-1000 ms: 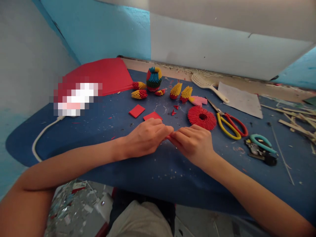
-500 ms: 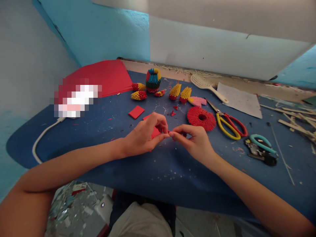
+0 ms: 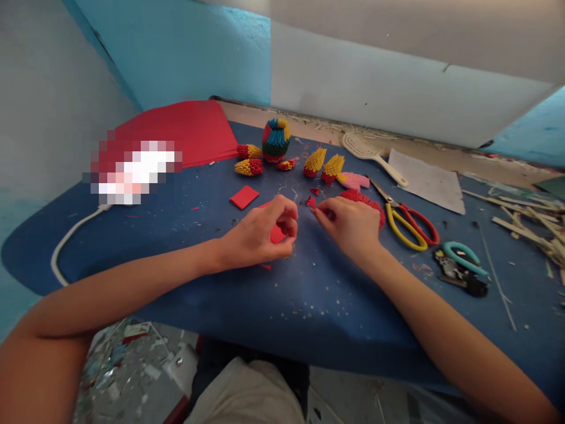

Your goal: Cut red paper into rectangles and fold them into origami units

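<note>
My left hand [image 3: 269, 232] is over the blue table with its fingers curled and thumb apart from the fingertips, nothing visible between them. Red paper [image 3: 277, 234] lies partly hidden behind and under it. My right hand [image 3: 348, 224] pinches a small red paper piece [image 3: 313, 208] at its fingertips, close to small folded red pieces [image 3: 314, 192] on the table. Its back partly covers a round red ring of folded paper [image 3: 368, 206]. A small red paper stack [image 3: 244, 197] lies left of my hands.
Behind stand a multicoloured folded-paper pot [image 3: 276, 141] and several red-yellow pieces [image 3: 249, 167]. Scissors [image 3: 408, 224], turquoise-handled pliers [image 3: 463, 259], a hairbrush [image 3: 375, 156] and thin sticks [image 3: 529, 221] lie right. Large red sheets [image 3: 189, 132] and a white cable [image 3: 66, 247] are left.
My hands have moved apart. The right went forward to the small folded pieces and now partly hides the ring; the left's thumb and fingers have parted. The view has shifted slightly.
</note>
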